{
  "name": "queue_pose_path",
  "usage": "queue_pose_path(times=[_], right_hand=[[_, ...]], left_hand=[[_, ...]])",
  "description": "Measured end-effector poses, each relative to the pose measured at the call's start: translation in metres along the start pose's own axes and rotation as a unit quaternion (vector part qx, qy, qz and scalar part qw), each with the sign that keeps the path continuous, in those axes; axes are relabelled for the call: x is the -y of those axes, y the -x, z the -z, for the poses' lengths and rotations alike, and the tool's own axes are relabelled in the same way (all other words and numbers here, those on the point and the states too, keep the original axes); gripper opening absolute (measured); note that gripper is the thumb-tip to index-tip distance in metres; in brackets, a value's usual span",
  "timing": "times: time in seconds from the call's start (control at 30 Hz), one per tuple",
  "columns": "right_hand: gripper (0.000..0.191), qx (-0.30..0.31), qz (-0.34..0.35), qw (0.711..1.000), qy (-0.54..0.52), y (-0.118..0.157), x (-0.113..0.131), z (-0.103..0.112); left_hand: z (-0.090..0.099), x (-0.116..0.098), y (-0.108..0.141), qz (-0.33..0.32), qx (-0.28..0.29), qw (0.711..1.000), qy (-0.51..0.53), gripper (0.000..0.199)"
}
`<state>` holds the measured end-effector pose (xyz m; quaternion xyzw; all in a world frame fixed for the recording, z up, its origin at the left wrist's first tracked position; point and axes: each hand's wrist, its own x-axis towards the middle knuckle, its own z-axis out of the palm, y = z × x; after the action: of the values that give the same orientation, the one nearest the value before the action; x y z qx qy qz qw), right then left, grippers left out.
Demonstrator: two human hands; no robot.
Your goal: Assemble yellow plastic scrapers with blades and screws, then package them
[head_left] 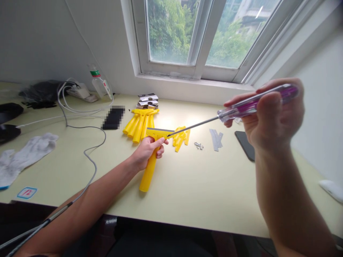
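My left hand (150,151) is closed around the neck of a yellow scraper (148,176), whose handle points down toward me. A grey blade (163,130) runs along the scraper's top edge. In my right hand (278,117) is a screwdriver (249,105) with a clear and purple handle. Its shaft slants down to the left, and the tip is at the right end of the scraper head. Whether a screw sits under the tip is too small to tell. Behind the scraper lie several yellow scraper handles (138,128) and yellow plates (180,139).
Small screws (198,145) lie in a pile beside loose grey blades (214,139). A dark phone (244,144) is near my right wrist. Folded packaging (147,101), a bottle (100,84), cables (92,160) and a white glove (25,155) are also on the table (193,192).
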<state>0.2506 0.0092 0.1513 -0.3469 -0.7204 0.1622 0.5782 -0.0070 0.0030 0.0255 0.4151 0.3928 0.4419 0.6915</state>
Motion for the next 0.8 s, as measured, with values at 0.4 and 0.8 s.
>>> queue_pose_path(times=[0.4,0.8], right_hand=[[0.029,0.011,0.027,0.999,0.034,0.002,-0.025,-0.005],[0.036,-0.151,0.165,0.946,0.235,0.023,0.018,-0.019]], left_hand=[[0.001,0.001,0.000,0.006,0.005,1.000,0.006,0.023],[-0.008,-0.001,0.002,0.015,-0.040,0.999,0.002,0.021]])
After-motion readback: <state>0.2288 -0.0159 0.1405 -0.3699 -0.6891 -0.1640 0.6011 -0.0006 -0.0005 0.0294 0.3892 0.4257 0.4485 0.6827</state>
